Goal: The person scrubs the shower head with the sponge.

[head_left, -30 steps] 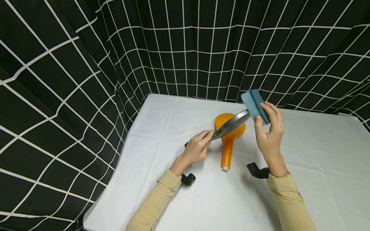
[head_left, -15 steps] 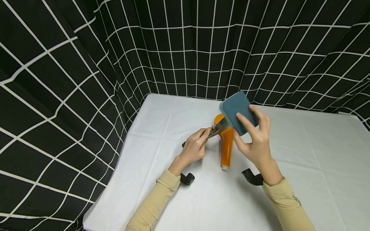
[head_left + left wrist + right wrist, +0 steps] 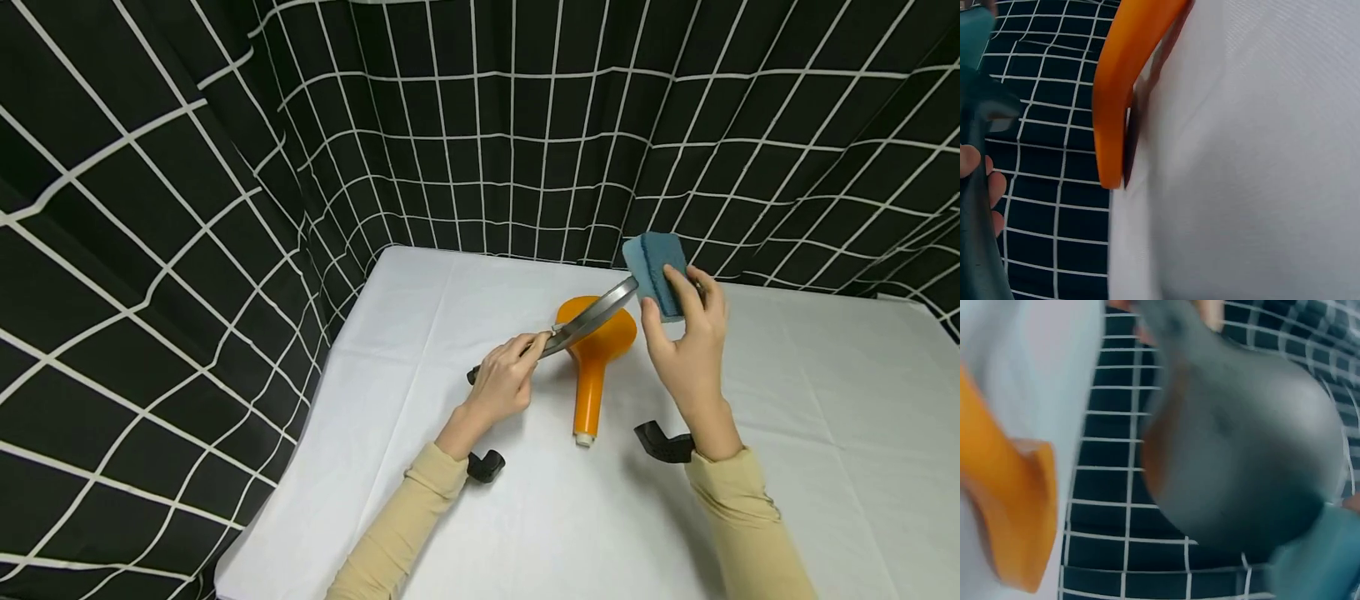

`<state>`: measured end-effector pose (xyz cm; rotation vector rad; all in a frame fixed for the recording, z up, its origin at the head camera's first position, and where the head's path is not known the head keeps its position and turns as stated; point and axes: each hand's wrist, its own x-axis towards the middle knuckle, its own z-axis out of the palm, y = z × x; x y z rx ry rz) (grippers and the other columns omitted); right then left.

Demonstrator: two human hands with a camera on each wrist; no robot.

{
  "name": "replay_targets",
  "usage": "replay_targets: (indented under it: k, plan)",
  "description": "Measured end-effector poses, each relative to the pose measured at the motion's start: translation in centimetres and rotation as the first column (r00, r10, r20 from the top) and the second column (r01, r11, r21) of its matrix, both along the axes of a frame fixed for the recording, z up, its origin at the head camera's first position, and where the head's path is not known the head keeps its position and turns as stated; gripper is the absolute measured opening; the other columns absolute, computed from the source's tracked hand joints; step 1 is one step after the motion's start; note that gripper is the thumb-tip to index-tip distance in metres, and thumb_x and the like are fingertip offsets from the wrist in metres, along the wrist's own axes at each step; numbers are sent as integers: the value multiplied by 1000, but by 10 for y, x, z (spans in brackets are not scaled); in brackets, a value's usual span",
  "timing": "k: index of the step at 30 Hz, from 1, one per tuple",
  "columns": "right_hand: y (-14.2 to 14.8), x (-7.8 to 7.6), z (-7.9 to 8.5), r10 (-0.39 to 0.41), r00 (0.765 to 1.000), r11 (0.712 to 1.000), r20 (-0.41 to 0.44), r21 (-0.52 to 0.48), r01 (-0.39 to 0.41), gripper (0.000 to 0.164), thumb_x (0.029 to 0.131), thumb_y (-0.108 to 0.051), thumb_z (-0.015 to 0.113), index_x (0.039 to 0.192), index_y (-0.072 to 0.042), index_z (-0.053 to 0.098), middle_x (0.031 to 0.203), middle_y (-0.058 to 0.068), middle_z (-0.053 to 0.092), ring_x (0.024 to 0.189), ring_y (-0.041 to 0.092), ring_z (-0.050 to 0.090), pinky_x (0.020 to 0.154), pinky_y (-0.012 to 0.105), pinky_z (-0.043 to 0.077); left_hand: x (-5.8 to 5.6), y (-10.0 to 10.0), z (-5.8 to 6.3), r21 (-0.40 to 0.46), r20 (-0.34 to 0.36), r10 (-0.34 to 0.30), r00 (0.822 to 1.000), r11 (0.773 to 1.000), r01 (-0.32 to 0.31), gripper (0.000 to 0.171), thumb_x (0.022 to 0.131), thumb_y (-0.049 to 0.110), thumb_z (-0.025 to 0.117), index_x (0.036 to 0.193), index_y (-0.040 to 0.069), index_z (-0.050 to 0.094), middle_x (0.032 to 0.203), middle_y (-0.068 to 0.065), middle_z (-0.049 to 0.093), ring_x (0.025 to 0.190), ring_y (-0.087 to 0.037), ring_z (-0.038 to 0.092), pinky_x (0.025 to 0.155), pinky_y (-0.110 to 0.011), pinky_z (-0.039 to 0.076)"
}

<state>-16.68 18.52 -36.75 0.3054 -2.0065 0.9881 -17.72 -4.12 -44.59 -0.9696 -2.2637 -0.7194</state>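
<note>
Shifted right within half a second, the blue sponge (image 3: 662, 271), pinched in the fingers of the right hand (image 3: 692, 358), is at or just beside the far rim of the grey paddle (image 3: 596, 317), whose long axis points there from the gripping left hand (image 3: 504, 379).

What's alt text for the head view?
A person's left hand holds what looks like a gray pan while the right hand holds a blue sponge close to its rim. Below them, an orange paddle-shaped object lies on a white-covered table.
</note>
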Motion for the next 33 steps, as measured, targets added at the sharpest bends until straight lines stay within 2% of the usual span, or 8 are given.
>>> replay_targets:
  k: [4,6,9,12,19,23,29,33]
  plan:
    - [-19,6,-13,26,981,991,-194,134,0,39,81,-20,63,117,-5,63,131,25,42,110,44,36,88,49,29,3,0,6,-48,-16,50,999,998,-51,49,77,-9,51,125,0,55,109,-12,60,91,-22,61,72,-30,52]
    - [-29,10,-23,63,960,967,-273,255,9,40,78,-19,65,116,-5,63,129,27,43,105,47,38,85,53,31,5,1,9,-80,-26,82,996,993,-84,47,78,-9,50,125,-1,55,108,-13,60,91,-23,61,72,-31,52]
    - [-39,17,-39,110,941,887,-321,459,53,43,76,-13,68,117,-4,62,125,30,45,99,48,39,80,55,37,8,2,12,-132,-25,114,993,984,-116,44,80,-8,49,123,0,56,107,-14,61,90,-23,62,71,-30,53]
    - [-41,19,-48,109,935,823,-338,558,106,47,73,-9,70,119,-5,61,122,30,47,97,47,42,77,54,41,11,4,13,-167,-11,129,992,978,-129,41,83,-7,50,123,0,57,107,-14,61,89,-22,63,70,-29,53]
    - [-36,6,-26,-42,947,890,-320,419,181,50,70,-1,75,118,-6,61,127,28,42,102,46,38,83,56,36,16,10,17,-212,9,165,986,964,-159,51,76,-6,57,127,0,52,106,-13,62,85,-20,63,66,-28,53]
    - [-41,7,-27,-111,938,855,-329,449,259,59,63,3,78,119,-4,60,124,30,43,100,46,38,81,56,37,17,11,17,-237,9,182,983,956,-175,55,72,-7,59,127,-2,51,105,-14,63,84,-21,63,66,-28,53]
    - [-53,19,-51,-39,933,784,-357,568,250,68,54,-1,86,117,-2,60,118,30,47,94,43,42,76,51,42,19,12,16,-131,126,138,982,984,-122,39,85,0,60,123,-6,53,105,-15,63,91,-23,64,73,-30,53]
    - [-58,28,-65,25,937,770,-347,604,204,74,47,-2,88,116,-1,61,117,30,49,92,43,43,74,49,43,19,11,15,94,330,9,944,995,-42,22,90,1,54,111,-6,56,92,-13,62,75,-19,61,63,-25,50]
